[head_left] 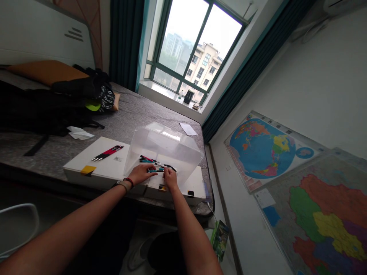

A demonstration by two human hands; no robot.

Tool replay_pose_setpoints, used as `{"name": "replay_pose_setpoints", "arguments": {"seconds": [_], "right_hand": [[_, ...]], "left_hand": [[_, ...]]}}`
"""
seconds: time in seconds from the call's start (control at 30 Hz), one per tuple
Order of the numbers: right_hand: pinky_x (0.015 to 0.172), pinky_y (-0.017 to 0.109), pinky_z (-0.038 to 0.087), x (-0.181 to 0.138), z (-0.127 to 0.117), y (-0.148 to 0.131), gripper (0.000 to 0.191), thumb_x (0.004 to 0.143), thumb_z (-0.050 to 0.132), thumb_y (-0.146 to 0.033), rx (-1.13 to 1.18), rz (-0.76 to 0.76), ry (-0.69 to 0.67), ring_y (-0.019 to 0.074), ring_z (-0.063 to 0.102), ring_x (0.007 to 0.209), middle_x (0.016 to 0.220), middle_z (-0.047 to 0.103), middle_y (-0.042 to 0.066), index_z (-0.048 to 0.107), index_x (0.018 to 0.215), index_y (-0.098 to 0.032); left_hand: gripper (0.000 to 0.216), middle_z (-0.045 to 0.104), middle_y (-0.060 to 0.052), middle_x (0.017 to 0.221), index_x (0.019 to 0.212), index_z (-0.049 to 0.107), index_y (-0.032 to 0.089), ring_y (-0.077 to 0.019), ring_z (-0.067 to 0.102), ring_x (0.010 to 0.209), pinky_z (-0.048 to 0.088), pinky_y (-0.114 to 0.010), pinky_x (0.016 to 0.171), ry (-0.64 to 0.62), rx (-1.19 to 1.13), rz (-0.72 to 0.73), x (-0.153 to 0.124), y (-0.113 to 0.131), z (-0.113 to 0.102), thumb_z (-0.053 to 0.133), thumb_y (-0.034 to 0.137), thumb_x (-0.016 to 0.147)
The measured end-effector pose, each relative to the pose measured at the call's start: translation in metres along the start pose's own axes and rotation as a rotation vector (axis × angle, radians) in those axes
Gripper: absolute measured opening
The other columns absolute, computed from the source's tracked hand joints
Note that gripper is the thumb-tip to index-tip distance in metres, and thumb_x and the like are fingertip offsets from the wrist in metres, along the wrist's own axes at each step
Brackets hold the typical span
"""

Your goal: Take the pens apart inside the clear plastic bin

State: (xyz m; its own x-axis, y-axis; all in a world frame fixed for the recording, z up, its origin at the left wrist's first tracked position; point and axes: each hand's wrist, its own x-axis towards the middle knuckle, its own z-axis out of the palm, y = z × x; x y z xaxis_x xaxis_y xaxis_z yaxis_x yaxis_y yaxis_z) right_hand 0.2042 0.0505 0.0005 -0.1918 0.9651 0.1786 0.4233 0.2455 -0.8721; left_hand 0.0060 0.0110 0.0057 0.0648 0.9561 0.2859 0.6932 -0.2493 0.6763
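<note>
My left hand [141, 174], with bands round its wrist, pinches a teal and dark pen [156, 170]. My right hand [170, 178] is closed at the other end of this pen, its fingertips partly hidden. Both hands are at the opening of a translucent plastic bin [185, 147], which seems to lie on its side. Just beyond my fingers is a loose group of pens [147, 158], red, black and teal. A dark pen [171, 167] lies by my right fingertips. Left of the bin, several red and black pens [107, 153] lie side by side on a white box [99, 147].
White boxes with yellow and black tabs carry the bin on a grey mattress [137, 105]. Dark bags [54, 103] and a crumpled tissue [79, 133] are to the left. A white sheet [188, 129] lies behind the bin. Maps [263, 145] hang on the right wall.
</note>
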Motion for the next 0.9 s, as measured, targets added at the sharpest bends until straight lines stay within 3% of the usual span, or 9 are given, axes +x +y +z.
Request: {"name": "replay_pose_setpoints", "arguments": {"seconds": [0.47, 0.9], "right_hand": [[0.054, 0.025, 0.038, 0.0008, 0.0006, 0.0014, 0.054, 0.092, 0.041, -0.056, 0.020, 0.016, 0.010, 0.0146, 0.049, 0.050, 0.049, 0.052, -0.001, 0.053, 0.053, -0.021], [0.048, 0.023, 0.035, 0.0040, 0.0009, 0.0075, 0.051, 0.090, 0.044, -0.059, 0.128, 0.068, -0.089, 0.0122, 0.044, 0.044, 0.047, 0.048, -0.003, 0.056, 0.059, -0.020]], "left_hand": [[0.049, 0.075, -0.001, 0.099, 0.094, 0.076, 0.029, -0.0204, 0.067, 0.094, 0.047, -0.027, 0.079, -0.023, 0.038, -0.001, 0.0002, -0.0006, 0.0007, 0.049, 0.069, 0.083], [0.050, 0.075, -0.001, 0.100, 0.097, 0.076, 0.030, -0.0206, 0.067, 0.096, 0.046, -0.027, 0.076, -0.023, 0.117, -0.001, -0.0015, 0.0017, 0.0011, 0.042, 0.067, 0.088]]}}
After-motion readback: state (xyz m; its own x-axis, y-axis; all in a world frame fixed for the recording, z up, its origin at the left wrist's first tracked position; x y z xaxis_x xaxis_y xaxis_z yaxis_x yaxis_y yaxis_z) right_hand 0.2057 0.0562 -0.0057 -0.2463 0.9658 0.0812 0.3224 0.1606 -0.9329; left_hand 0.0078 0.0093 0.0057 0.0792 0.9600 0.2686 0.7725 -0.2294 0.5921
